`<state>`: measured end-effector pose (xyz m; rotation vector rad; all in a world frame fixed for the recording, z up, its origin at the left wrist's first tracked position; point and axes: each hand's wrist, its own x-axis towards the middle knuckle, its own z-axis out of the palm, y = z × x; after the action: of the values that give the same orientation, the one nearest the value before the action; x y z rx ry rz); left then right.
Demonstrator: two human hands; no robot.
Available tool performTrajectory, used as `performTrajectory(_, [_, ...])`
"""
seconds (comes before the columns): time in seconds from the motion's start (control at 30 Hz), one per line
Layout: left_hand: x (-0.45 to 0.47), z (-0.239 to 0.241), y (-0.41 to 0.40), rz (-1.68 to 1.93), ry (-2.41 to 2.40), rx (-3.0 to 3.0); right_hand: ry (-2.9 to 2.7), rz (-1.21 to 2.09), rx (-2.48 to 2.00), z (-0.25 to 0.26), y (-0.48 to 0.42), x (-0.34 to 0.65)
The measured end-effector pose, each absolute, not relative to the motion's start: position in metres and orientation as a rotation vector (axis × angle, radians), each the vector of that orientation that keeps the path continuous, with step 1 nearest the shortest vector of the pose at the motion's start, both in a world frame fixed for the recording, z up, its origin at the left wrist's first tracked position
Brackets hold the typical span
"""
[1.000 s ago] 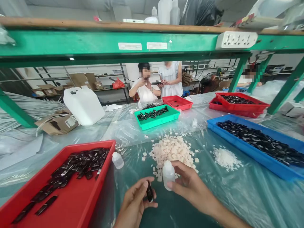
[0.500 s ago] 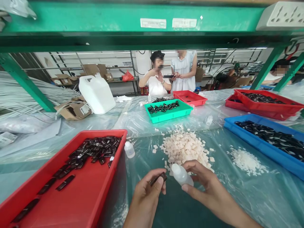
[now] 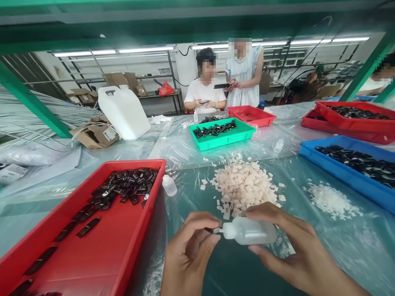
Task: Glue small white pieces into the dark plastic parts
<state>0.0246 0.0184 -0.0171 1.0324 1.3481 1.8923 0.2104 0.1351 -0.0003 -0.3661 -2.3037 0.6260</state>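
Note:
Between the thumb and fingers of my left hand [image 3: 193,246] is a small dark plastic piece [image 3: 211,230], mostly hidden by the fingers. My right hand [image 3: 286,236] grips a translucent squeeze bottle [image 3: 251,231], tipped on its side with its white nozzle pointing left. The nozzle tip meets the end of the dark piece, or lies very close to it. Just behind the bottle lies a heap of small cream-coloured pieces [image 3: 247,183]. To my left, a red tray [image 3: 114,246] holds many similar dark pieces [image 3: 123,187].
A second small bottle [image 3: 169,186] stands beside the red tray. Farther back are a green tray [image 3: 226,142], a blue tray [image 3: 348,168], stacked red trays [image 3: 354,125] and a white jug [image 3: 123,113]. A small white heap [image 3: 333,199] lies right. Two people are across the table.
The bottle has turned from leaning upright to nearly level, its nozzle now at the dark piece in my left hand. My view has tilted down slightly. The seated person's hands have lowered.

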Motion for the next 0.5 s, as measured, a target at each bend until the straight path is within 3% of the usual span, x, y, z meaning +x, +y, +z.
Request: performTrajectory(0.5, [0.027, -0.014, 0.013, 1.786, 1.549, 1.136, -2.233, 0.363, -0.276, 0.007, 0.126, 0.22])
